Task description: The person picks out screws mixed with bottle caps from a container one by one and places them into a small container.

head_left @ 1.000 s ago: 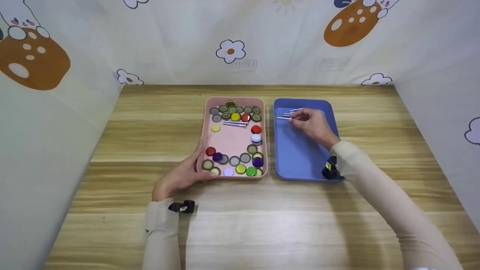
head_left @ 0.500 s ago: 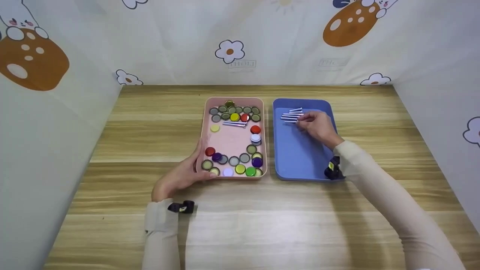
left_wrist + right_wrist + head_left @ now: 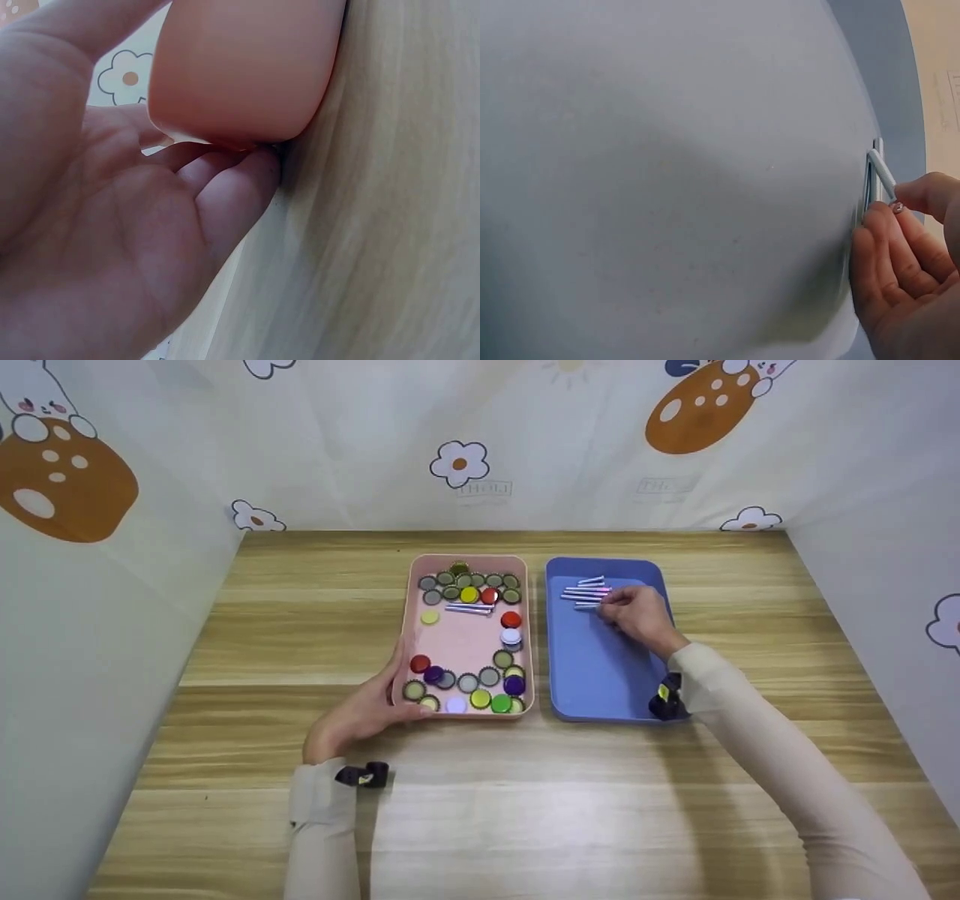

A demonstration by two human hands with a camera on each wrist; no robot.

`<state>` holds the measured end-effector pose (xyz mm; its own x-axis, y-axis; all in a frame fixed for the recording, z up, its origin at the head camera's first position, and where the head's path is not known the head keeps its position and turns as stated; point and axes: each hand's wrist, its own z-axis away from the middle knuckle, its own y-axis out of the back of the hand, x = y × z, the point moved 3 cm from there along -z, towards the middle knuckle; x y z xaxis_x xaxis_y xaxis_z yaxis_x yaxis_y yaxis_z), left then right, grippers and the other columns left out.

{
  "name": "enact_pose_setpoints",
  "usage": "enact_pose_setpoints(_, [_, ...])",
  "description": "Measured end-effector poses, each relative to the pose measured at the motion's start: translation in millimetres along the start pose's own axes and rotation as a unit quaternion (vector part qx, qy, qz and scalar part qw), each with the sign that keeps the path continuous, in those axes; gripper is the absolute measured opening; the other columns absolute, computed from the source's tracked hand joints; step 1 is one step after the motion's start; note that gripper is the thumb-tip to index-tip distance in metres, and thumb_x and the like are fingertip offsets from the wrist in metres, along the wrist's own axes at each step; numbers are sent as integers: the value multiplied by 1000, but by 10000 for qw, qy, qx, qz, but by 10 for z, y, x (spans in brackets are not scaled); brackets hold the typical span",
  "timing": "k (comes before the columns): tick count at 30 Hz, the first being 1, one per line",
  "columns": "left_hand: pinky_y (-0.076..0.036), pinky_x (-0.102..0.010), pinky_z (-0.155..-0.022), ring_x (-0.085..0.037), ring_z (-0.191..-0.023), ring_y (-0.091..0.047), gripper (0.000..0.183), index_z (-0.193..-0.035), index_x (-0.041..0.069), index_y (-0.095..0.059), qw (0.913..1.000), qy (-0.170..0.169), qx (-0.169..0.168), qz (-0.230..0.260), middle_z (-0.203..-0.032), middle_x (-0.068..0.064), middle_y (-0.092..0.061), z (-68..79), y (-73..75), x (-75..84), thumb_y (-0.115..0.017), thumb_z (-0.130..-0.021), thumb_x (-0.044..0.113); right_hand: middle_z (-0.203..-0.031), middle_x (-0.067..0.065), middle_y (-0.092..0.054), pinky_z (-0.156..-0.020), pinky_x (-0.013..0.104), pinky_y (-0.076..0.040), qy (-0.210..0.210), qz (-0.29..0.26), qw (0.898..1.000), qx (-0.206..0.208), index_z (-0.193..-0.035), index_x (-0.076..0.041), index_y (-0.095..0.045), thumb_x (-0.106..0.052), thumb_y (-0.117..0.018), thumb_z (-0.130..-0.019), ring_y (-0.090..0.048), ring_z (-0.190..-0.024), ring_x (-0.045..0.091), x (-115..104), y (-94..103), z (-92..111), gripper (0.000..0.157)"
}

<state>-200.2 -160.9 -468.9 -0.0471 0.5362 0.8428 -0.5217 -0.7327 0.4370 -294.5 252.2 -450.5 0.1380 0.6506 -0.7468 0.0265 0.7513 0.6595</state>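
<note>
The pink tray (image 3: 466, 637) stands on the table. My left hand (image 3: 365, 707) grips its near left corner, thumb along the front rim and fingers against the outer side, as the left wrist view of the tray wall (image 3: 247, 71) also shows. Inside the blue tray (image 3: 592, 675), my right hand (image 3: 637, 616) is at the far part, over a row of silver screws (image 3: 583, 594). Thumb and fingertips pinch one screw (image 3: 883, 174) near its head, its shaft slanting close over the others in the right wrist view.
Many bottle caps (image 3: 480, 699), coloured and plain, line the edges of the pink tray. A few more silver screws (image 3: 469, 608) lie among them. A narrow strip of wooden table (image 3: 540, 690) separates the trays. Patterned cloth (image 3: 375, 457) hangs behind and at both sides.
My right hand has moved slightly right and toward me within the blue tray. More screws now show in the row beside its fingertips. My left hand has stayed on the pink tray.
</note>
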Motion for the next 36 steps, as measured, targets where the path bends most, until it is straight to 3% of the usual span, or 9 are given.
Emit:
enact_pose_setpoints(7, [-11,-50,-128,-27,-154,-20,117,-160,35,11,9999,29,12,-116,-171,-8,-5,2,-7,-4,-79,-85,42,-93,10,-74,-66,15,-42,62,584,9980,211,-100,-2,-76,-14,-73,-85,-53,-72,4,0,2,0,19])
enact_pose_setpoints(12, [-10,-51,-128,-26,-156,-17,117,-159,37,12,9998,93,-2,-151,-171,-7,-1,7,-2,-3,-78,-85,42,-87,10,-73,-65,17,-43,230,770,9964,257,-99,0,-75,-10,-71,-85,-54,-69,4,-33,-7,3,17])
enact_pose_setpoints(22, [-8,-52,-128,-28,-157,-13,116,-158,39,14,9998,104,-47,-147,-171,-8,1,13,2,1,-77,-86,42,-91,12,-71,-71,32,-46,381,1332,9900,250,-97,-4,-71,-10,-70,-83,-62,-81,23,-67,-51,26,16])
enact_pose_setpoints(29, [-9,-51,-128,-28,-156,-15,116,-158,40,13,9998,109,-28,-163,-171,-8,-1,-1,-3,-9,-78,-85,44,-93,14,-72,-75,39,-49,437,1373,9893,241,-100,-3,-71,-7,-67,-83,-65,-85,27,-56,-35,32,18])
enact_pose_setpoints(36, [-9,-51,-128,-28,-157,-13,119,-159,35,14,9998,-41,-10,-205,-171,-9,-1,6,2,4,-79,-85,43,-91,13,-72,-76,39,-50,422,1342,9894,370,-98,-4,-73,-7,-67,-81,-66,-85,27,-48,-37,37,18])
